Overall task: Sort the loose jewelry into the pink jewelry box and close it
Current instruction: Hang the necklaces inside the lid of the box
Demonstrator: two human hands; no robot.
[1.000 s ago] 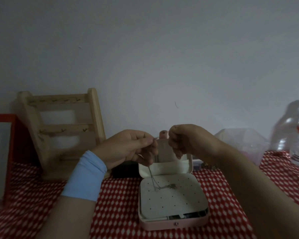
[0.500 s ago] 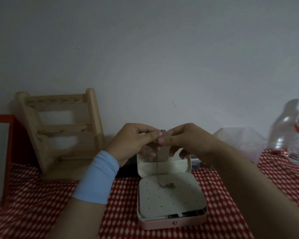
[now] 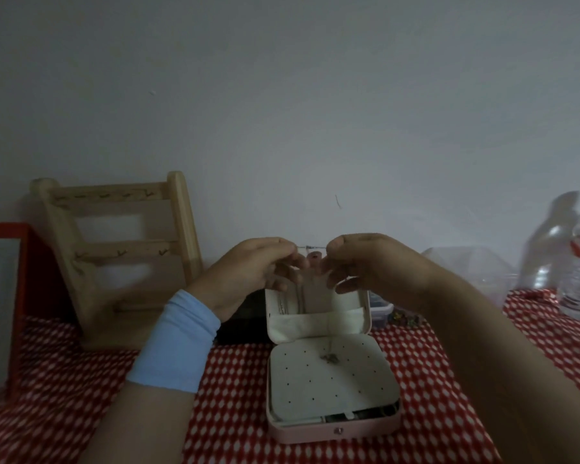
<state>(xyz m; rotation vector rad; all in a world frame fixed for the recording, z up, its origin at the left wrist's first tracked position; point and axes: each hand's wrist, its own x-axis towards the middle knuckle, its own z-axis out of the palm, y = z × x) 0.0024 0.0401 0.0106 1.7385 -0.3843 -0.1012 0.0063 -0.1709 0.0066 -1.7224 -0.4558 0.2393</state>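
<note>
The pink jewelry box [image 3: 335,432] stands open on the red checked cloth, its lid upright and a white perforated panel lying over the base. My left hand [image 3: 252,272] and my right hand [image 3: 369,266] are raised above the lid. Each pinches one end of a thin silver necklace chain [image 3: 312,246], which is stretched taut between them. The chain's loop hangs down in front of the lid, and its small pendant [image 3: 331,358] rests on the perforated panel.
A wooden jewelry rack [image 3: 121,249] with small hooks leans against the wall at left, beside a red-framed object [image 3: 21,296]. Clear plastic bottles [image 3: 576,269] and a transparent container [image 3: 462,262] sit at right. A small lidded tub [image 3: 379,308] and loose trinkets [image 3: 406,319] lie behind the box.
My hands, pressed together half a second ago, have drawn apart, stretching a short length of chain between them. The pendant stays on the panel.
</note>
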